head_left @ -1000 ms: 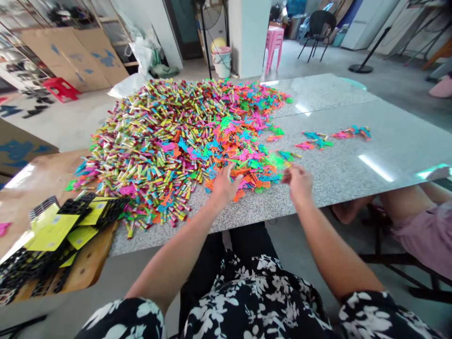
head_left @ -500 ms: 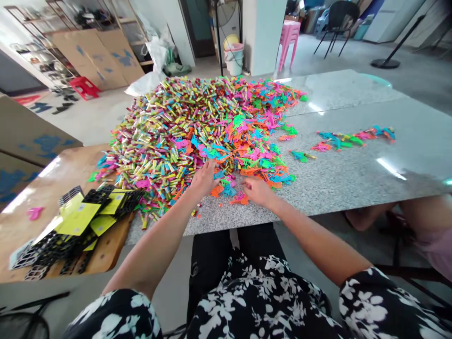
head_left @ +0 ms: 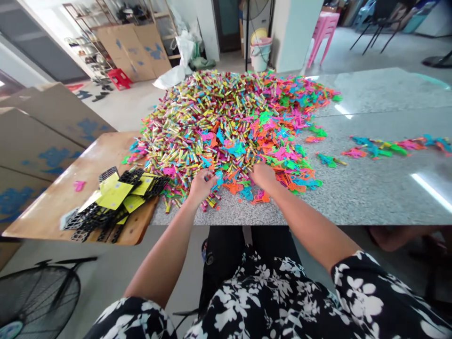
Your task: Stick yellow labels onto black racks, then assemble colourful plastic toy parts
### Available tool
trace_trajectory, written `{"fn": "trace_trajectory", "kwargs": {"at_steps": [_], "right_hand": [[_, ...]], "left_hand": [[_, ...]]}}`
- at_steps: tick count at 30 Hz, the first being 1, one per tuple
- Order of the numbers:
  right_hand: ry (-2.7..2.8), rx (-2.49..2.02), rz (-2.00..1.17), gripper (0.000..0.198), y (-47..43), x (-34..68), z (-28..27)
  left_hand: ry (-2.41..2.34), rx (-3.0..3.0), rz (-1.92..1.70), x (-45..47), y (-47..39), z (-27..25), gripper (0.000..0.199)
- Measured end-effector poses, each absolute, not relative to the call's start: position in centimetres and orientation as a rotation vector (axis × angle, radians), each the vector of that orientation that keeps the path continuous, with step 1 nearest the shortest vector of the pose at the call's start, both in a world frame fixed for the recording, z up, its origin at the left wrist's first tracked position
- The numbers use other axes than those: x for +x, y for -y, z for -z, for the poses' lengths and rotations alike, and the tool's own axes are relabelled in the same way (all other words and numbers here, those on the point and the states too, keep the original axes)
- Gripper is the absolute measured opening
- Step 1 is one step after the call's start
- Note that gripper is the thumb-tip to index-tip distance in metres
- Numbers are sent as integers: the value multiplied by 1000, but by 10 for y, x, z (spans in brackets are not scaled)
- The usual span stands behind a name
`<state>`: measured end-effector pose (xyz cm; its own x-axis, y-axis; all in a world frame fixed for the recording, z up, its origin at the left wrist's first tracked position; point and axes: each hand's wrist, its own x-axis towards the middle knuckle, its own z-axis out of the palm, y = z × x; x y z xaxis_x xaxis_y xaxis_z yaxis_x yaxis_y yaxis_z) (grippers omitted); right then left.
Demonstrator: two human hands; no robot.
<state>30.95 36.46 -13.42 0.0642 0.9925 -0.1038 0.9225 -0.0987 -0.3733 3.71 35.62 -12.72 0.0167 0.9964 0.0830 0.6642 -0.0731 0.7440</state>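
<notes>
A big heap of small shiny tubes (head_left: 197, 110) in yellow, red and blue covers the stone-topped table, mixed with bright plastic pieces (head_left: 282, 155) that look like tiny toy guns. My left hand (head_left: 201, 186) is at the heap's near edge, thumb and fingers pinched together at a light blue plastic piece (head_left: 219, 177). To its right, my right hand (head_left: 264, 177) dips into the heap where tubes meet plastic pieces. Its fingers are bent downward and their tips are hidden, so what they grip cannot be made out.
Black plastic frames with yellow cards (head_left: 115, 195) lie on the wooden board (head_left: 45, 212) at left, near a single pink piece (head_left: 79, 186). A row of joined-looking coloured pieces (head_left: 395, 147) lies at right. Cardboard boxes (head_left: 42, 136) stand beyond the board; a fan (head_left: 35, 301) is on the floor.
The view has swung to the left. My left hand has turned and now pinches at a light blue piece, while my right hand has reached further into the heap.
</notes>
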Motion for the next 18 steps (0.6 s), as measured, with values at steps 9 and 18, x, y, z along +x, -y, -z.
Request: {"fn": "trace_trajectory", "kwargs": {"at_steps": [9, 18], "right_hand": [[890, -1130, -1338, 28, -305, 289, 134], [841, -976, -1374, 36, -279, 275, 118]], "left_hand": [[-1608, 1571, -1229, 60, -326, 107, 23], [-1153, 1115, -996, 109, -306, 113, 40]]}}
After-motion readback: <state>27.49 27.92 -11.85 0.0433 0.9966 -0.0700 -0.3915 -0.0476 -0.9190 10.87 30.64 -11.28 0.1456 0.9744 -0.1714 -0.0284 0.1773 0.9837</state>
